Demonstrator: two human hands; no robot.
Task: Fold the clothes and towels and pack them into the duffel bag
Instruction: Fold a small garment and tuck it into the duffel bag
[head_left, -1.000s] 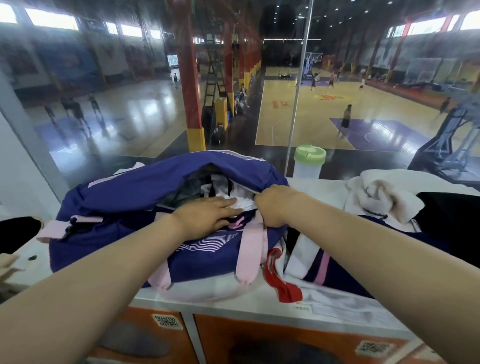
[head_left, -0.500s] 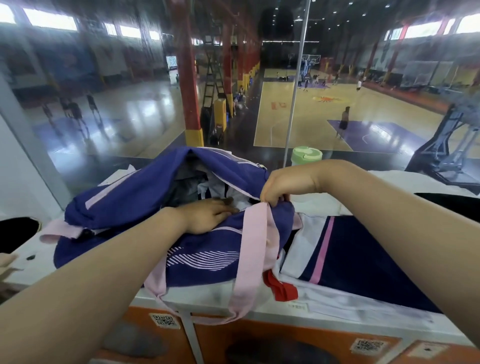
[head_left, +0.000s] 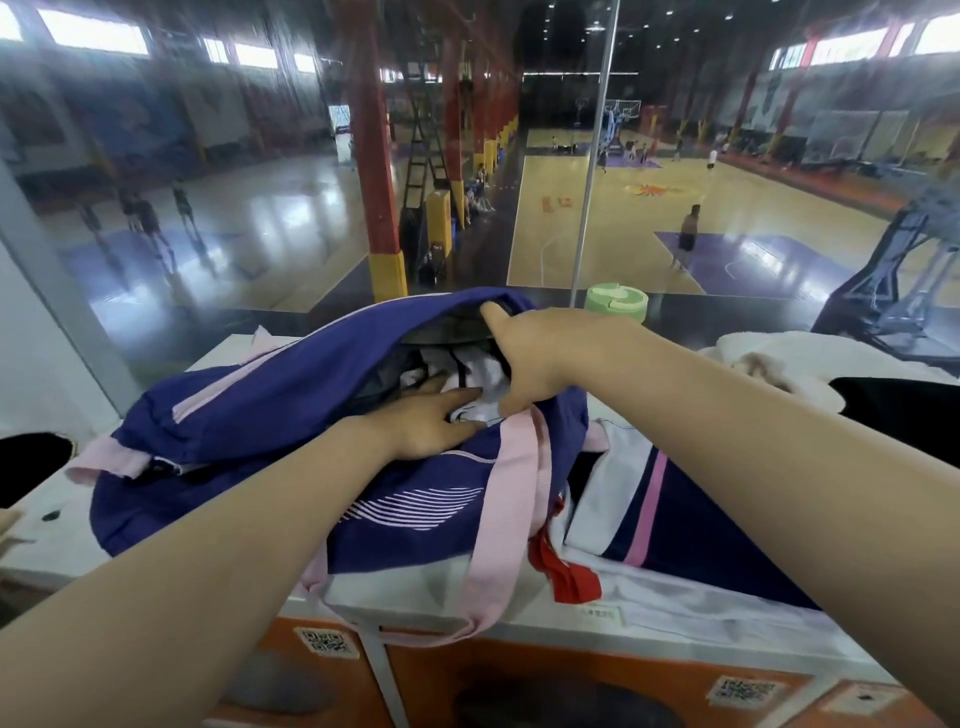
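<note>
At frame centre on the worktop (head_left: 675, 618), the right hand (head_left: 535, 358) has let go of the pink strap and now spreads the duffel bag (head_left: 249, 410) mouth wider with straight fingers, while the left hand (head_left: 426, 421) presses the white garment (head_left: 480, 371) flat inside, so packing can proceed.

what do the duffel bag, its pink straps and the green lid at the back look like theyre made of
Duffel bag: thin woven synthetic cloth, likely nylon or polyester; matte with a slight sheen, and it sags and creases softly.
Pink straps: flat woven webbing, matte, probably cotton or polyester; it drapes limp over the edge.
Green lid: moulded plastic, smooth, with crisp white-edged sections; the container below is mostly hidden.
</note>
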